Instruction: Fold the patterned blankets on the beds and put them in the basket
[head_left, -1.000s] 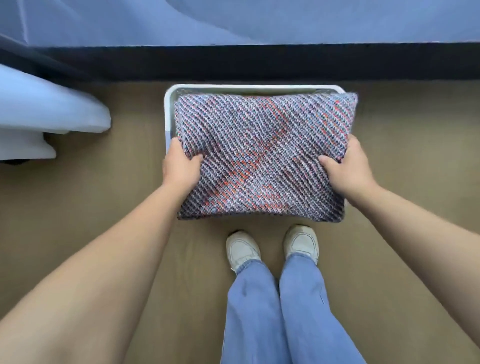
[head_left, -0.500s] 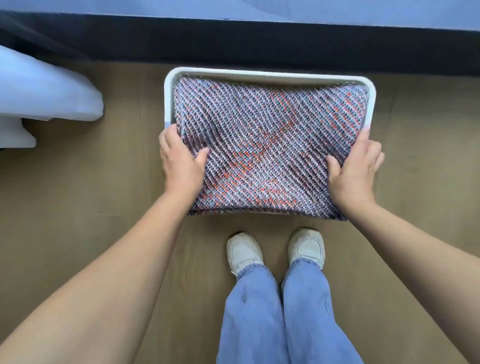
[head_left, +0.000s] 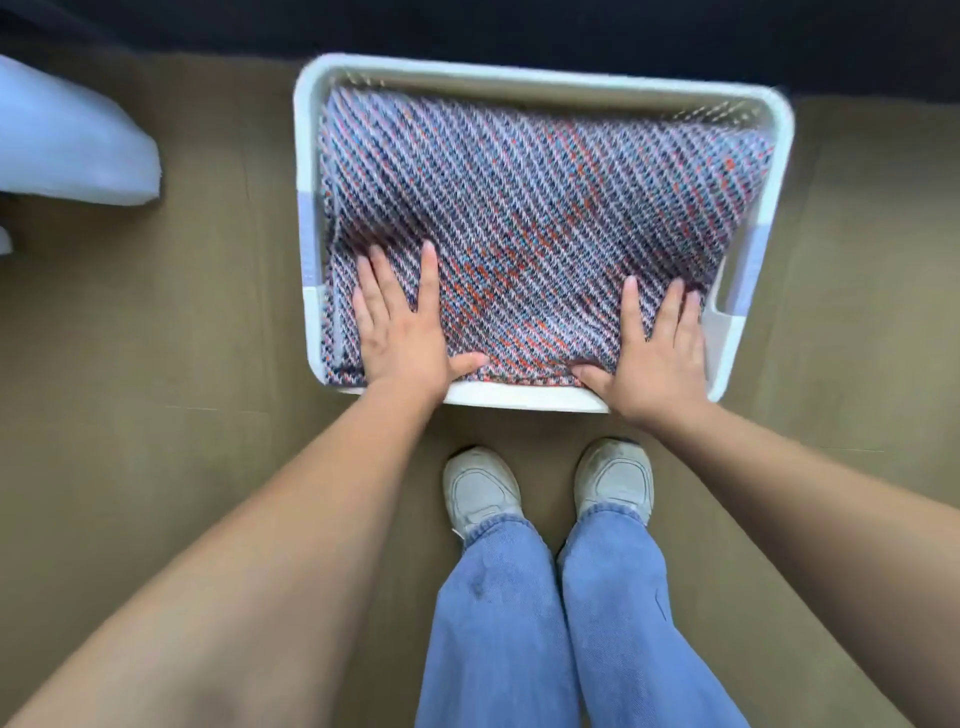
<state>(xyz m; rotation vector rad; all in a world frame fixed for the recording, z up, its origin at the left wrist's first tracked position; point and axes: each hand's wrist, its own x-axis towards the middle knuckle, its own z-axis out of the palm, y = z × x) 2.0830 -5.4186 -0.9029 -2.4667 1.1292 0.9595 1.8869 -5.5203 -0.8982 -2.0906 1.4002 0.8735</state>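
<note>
In the white basket on the brown floor lay the folded patterned blanket, filling it nearly wall to wall. My left hand and right hand pressed flat on its near edge, fingers straight and spread, gripping nothing. My white shoes stood just short of the basket.

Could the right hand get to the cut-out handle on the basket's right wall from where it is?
Probably yes. The right hand lies flat on the folded patterned knit blanket, right beside the white plastic basket's handle opening, with nothing between.
</note>
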